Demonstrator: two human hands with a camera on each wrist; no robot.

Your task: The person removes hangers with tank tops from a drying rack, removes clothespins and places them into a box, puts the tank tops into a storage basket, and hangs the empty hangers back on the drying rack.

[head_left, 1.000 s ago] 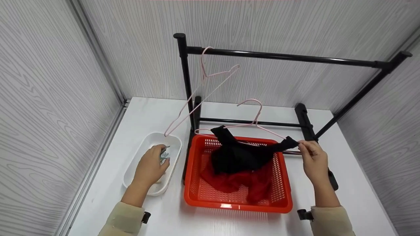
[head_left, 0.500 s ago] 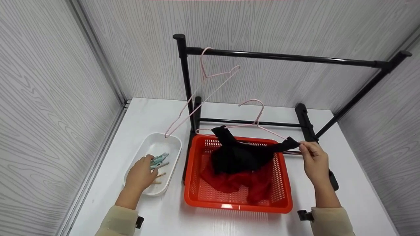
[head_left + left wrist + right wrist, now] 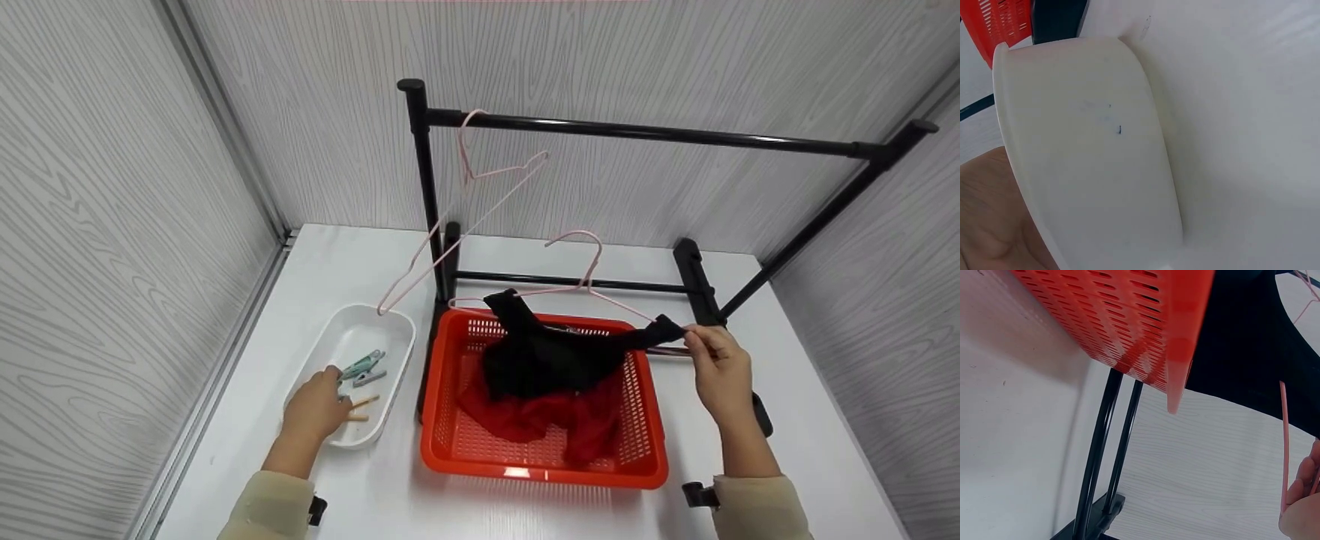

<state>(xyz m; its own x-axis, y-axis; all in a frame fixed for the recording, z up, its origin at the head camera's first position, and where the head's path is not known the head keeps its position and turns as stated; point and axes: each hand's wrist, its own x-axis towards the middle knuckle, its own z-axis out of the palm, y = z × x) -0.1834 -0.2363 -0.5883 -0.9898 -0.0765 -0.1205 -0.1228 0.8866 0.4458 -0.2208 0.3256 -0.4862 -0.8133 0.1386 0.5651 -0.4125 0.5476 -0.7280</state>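
Observation:
My left hand [image 3: 315,409] reaches into the white tray [image 3: 409,330], its thumb and fingers apart around the near ends of some clothespins. Teal clothespins [image 3: 364,364] lie at its fingertips; wooden clothespins [image 3: 364,417] are beside the thumb. The hand hides part of the tray. My right hand [image 3: 721,371] pinches the right end of a pink clothes hanger [image 3: 589,279], whose wire [image 3: 1285,444] runs into the fingers. A black garment [image 3: 555,360] hangs by two straps from that hanger, its lower part inside the red basket [image 3: 544,475].
A black garment rack [image 3: 645,131] stands behind the basket. Another pink hanger [image 3: 480,217] hangs from its bar at the left, its lower corner close to the tray. Red cloth [image 3: 525,417] lies in the basket under the black garment. Wood-grain panels surround the white table.
My left hand has drawn back toward the near left of the tray; a grey clothespin that was at its fingertips now lies apart from it. The right hand stays almost still.

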